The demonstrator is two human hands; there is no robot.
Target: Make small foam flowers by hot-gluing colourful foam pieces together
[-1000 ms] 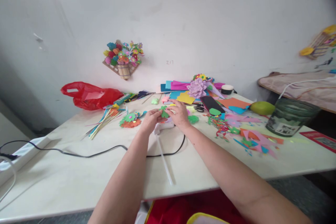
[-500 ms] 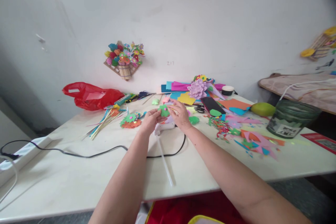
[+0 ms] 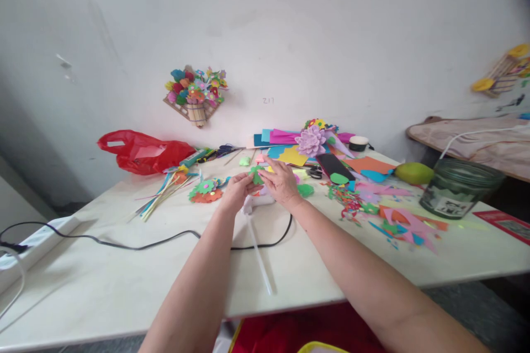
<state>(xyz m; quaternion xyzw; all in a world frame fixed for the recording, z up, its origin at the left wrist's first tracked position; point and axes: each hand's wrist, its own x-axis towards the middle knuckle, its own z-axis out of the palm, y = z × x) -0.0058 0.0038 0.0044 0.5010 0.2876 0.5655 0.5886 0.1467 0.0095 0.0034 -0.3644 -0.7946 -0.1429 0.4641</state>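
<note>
A small green foam flower (image 3: 257,175) is up in the air over the middle of the table. My left hand (image 3: 237,192) pinches its left edge between thumb and fingers. Fingers of my right hand (image 3: 283,183) close in on the flower from the right and cover its centre. Just below my hands lies a white glue gun (image 3: 248,207), partly hidden, with a long clear glue stick (image 3: 260,256) pointing toward me. Green and orange foam flowers (image 3: 206,190) rest to the left of my left hand. A green foam piece (image 3: 305,190) sits right of my right hand.
A black cord (image 3: 144,247) runs from the power strip (image 3: 49,242) to the glue gun. Foam scraps (image 3: 408,220), a phone (image 3: 335,168) and a green glass jar (image 3: 457,190) are on the right. Paper strips (image 3: 159,198) and a red bag (image 3: 144,151) lie left.
My right hand's fingers have moved left onto the flower and now cover its pink centre, which showed before. The left hand stays almost in place.
</note>
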